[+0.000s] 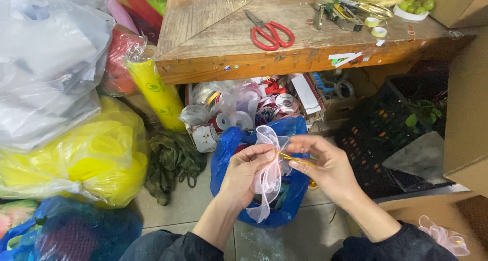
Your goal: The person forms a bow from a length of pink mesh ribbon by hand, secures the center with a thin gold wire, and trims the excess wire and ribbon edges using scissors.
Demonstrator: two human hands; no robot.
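Pink sheer ribbon bow (268, 164) sits pinched in my left hand (248, 174), loops rising toward 12 o'clock and tails hanging toward 6, above a blue plastic bag (229, 154). My right hand (328, 167), at 3 o'clock of the bow, is closed on a thin gold wire (292, 159) running to the bow's middle. Red scissors (271, 33) lie on the bench (213, 37) at 12 o'clock.

Sheer pink ribbon bow (268, 175) with thin gold wire (294, 159)
Bow looped at top, tails hanging down; wire runs sideways from its pinched middle, above a blue bag.
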